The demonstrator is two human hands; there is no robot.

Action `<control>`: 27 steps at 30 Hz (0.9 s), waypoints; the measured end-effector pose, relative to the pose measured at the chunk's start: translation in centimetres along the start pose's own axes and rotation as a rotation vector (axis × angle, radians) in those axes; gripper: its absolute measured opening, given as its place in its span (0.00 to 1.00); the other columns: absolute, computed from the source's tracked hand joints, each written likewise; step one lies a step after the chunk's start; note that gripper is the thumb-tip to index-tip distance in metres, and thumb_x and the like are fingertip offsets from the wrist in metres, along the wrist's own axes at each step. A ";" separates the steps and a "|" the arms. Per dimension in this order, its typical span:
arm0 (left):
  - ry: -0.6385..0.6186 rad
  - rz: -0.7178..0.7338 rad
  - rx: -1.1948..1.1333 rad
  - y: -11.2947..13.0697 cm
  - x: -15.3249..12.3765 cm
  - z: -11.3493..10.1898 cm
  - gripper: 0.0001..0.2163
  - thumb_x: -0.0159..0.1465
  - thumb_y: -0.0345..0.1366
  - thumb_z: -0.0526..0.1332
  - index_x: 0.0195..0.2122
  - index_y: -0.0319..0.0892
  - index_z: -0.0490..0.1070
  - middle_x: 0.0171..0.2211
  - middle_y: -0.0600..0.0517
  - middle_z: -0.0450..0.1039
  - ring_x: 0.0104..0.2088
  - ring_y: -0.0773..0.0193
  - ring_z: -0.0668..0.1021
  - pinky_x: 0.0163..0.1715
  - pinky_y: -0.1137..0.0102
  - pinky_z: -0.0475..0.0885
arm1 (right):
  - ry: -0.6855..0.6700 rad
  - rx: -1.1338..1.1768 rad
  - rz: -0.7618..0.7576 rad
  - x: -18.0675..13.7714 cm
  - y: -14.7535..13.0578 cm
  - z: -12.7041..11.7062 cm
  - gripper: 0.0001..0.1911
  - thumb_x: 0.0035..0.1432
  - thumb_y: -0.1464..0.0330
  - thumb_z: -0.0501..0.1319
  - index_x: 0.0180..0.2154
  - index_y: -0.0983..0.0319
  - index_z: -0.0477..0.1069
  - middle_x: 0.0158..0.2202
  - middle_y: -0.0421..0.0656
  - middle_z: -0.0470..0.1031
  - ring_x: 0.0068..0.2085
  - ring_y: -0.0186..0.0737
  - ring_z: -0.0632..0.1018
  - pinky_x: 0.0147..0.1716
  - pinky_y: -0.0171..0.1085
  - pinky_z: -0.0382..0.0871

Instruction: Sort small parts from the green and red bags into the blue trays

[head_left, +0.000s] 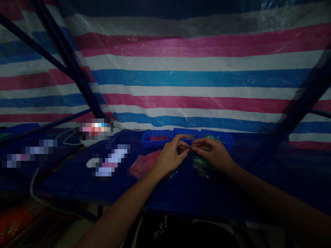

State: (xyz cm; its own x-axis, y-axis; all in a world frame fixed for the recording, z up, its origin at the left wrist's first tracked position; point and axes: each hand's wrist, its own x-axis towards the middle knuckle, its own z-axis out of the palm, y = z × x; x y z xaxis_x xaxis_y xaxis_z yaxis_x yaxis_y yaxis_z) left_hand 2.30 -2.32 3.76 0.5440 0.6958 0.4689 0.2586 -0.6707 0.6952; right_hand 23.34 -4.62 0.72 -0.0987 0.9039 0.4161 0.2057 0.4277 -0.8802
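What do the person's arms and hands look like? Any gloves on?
No gloves: the bare left hand and bare right hand show no watch or ring that I can make out. The bare, slender forearms show no sleeves. Below, what looks like black clothing has small white markings.

Glossy, plastic-looking green bag (201, 166) (crinkled)

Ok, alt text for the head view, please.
A bare left hand and right hand meet over a dark blue table; whether they hold anything is unclear. Crumpled pink plastic and crinkled green plastic lie near them, before three blue plastic baskets.
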 end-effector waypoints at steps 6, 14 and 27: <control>0.120 0.014 0.217 -0.6 0.1 -0.5 0.15 0.69 0.34 0.60 0.57 0.44 0.66 0.43 0.49 0.79 0.43 0.60 0.81 0.45 0.63 0.76 | 0.135 -0.144 -0.086 0.6 0.0 -1.0 0.13 0.58 0.61 0.68 0.43 0.60 0.77 0.42 0.47 0.82 0.41 0.45 0.83 0.43 0.45 0.78; 0.050 0.057 0.408 -1.1 -0.2 0.0 0.09 0.69 0.35 0.60 0.49 0.42 0.72 0.44 0.48 0.78 0.44 0.58 0.80 0.48 0.60 0.75 | 0.112 -0.669 -0.388 2.9 1.1 -1.9 0.08 0.63 0.68 0.63 0.44 0.57 0.77 0.46 0.45 0.80 0.49 0.48 0.79 0.53 0.50 0.72; 0.064 0.057 0.399 -1.0 -0.1 0.1 0.09 0.70 0.35 0.59 0.50 0.43 0.72 0.44 0.48 0.78 0.45 0.58 0.80 0.49 0.59 0.75 | -0.117 -0.796 -0.422 1.0 0.8 -1.1 0.17 0.65 0.65 0.61 0.55 0.58 0.73 0.52 0.48 0.78 0.58 0.51 0.74 0.60 0.54 0.68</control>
State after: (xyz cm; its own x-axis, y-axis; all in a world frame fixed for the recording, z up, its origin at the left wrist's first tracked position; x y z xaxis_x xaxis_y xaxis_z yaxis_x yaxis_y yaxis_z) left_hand 2.04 -1.74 2.99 0.5187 0.6611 0.5421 0.5258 -0.7466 0.4075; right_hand 24.49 -3.36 0.65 -0.4076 0.6846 0.6043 0.7379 0.6368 -0.2236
